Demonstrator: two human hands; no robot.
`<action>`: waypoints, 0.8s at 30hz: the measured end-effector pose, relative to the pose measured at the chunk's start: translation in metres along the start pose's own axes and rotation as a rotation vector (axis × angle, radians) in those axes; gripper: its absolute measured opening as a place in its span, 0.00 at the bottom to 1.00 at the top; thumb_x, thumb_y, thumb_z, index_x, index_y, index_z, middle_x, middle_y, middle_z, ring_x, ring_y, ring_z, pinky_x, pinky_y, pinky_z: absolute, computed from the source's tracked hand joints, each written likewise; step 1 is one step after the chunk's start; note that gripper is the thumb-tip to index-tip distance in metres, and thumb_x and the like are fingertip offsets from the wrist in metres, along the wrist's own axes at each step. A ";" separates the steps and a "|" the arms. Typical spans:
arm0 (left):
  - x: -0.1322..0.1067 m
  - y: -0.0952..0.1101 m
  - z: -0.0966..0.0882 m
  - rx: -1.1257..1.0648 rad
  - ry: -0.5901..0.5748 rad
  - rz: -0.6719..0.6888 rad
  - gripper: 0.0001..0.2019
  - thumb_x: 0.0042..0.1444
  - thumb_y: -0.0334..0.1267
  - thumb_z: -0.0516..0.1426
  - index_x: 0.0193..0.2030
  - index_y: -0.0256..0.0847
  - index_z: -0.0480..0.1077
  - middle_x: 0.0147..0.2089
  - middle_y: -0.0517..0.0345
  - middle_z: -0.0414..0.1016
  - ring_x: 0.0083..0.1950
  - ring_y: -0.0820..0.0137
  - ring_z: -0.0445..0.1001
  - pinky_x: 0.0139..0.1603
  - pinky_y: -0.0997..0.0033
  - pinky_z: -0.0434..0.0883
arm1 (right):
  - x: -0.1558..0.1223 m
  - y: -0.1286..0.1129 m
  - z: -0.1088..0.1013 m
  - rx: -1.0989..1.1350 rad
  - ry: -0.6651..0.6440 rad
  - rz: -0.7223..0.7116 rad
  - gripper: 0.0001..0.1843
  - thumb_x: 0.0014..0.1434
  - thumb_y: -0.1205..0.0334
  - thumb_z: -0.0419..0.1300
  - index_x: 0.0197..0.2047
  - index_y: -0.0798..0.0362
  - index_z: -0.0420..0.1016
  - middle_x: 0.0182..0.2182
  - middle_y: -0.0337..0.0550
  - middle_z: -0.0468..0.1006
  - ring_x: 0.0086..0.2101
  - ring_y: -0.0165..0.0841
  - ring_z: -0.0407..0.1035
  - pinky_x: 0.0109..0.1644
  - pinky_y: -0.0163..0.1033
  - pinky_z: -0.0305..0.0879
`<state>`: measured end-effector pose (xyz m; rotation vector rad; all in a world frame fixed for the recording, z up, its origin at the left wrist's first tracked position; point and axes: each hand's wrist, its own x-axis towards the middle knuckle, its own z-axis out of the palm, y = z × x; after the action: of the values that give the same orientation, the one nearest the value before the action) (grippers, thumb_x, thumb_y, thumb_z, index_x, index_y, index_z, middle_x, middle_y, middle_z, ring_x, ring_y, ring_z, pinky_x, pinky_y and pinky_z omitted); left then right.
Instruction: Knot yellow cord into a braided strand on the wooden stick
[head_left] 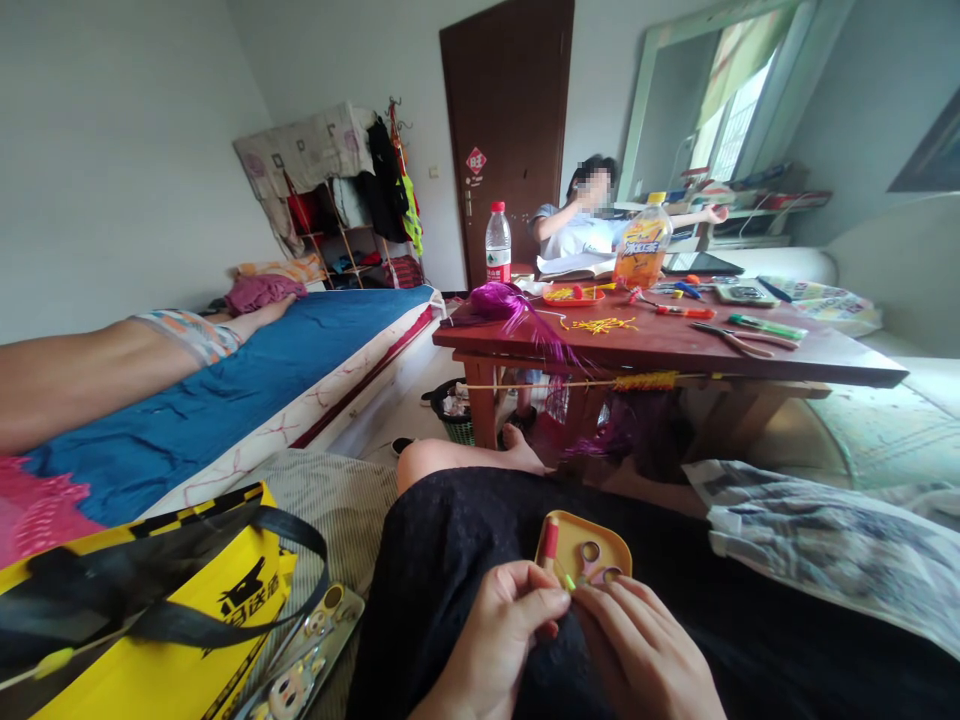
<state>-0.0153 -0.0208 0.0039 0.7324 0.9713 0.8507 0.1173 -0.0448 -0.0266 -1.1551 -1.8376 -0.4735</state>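
Observation:
Over my lap, my left hand [510, 615] is closed in a pinch, thumb against fingers. My right hand [637, 640] meets it at the fingertips, its fingers also pressed together. A small yellow-green piece [570, 582] shows between the fingertips of both hands; most of it is hidden. Just beyond lies a shallow yellow tray [604, 528] on the dark cloth over my legs. In it are scissors [591, 553] with pinkish handles, blades partly hidden by my hands, and a red stick-like item [550, 540].
A red-brown table [840, 360] ahead bears pliers [731, 340], a purple strand bundle [499, 300], yellow pieces [604, 325] and bottles. A person [577, 235] sits behind it. At left are a yellow bag [187, 620], a phone [307, 650] and a bed [360, 320] with someone's bare legs.

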 end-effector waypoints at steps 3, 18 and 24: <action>0.000 -0.003 -0.002 -0.129 0.007 -0.112 0.13 0.34 0.35 0.65 0.24 0.36 0.64 0.25 0.62 0.67 0.28 0.77 0.64 0.33 0.75 0.60 | 0.003 0.000 -0.003 0.008 0.024 -0.011 0.13 0.63 0.68 0.45 0.34 0.55 0.69 0.24 0.39 0.77 0.26 0.30 0.72 0.37 0.36 0.65; 0.002 -0.007 -0.005 -0.243 -0.037 -0.314 0.14 0.32 0.32 0.63 0.26 0.37 0.63 0.22 0.63 0.68 0.25 0.75 0.66 0.29 0.71 0.63 | 0.006 0.000 -0.008 0.065 0.034 -0.070 0.13 0.62 0.71 0.44 0.35 0.55 0.69 0.25 0.39 0.79 0.25 0.29 0.73 0.37 0.36 0.65; 0.004 -0.005 -0.007 -0.128 -0.075 -0.144 0.13 0.36 0.36 0.65 0.23 0.35 0.63 0.19 0.62 0.67 0.23 0.78 0.64 0.27 0.77 0.59 | 0.006 0.002 -0.008 0.094 0.013 -0.106 0.14 0.62 0.72 0.44 0.36 0.55 0.69 0.25 0.39 0.79 0.27 0.29 0.74 0.38 0.36 0.66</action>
<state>-0.0185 -0.0189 -0.0048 0.5738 0.8830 0.7468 0.1220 -0.0465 -0.0180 -0.9932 -1.8964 -0.4486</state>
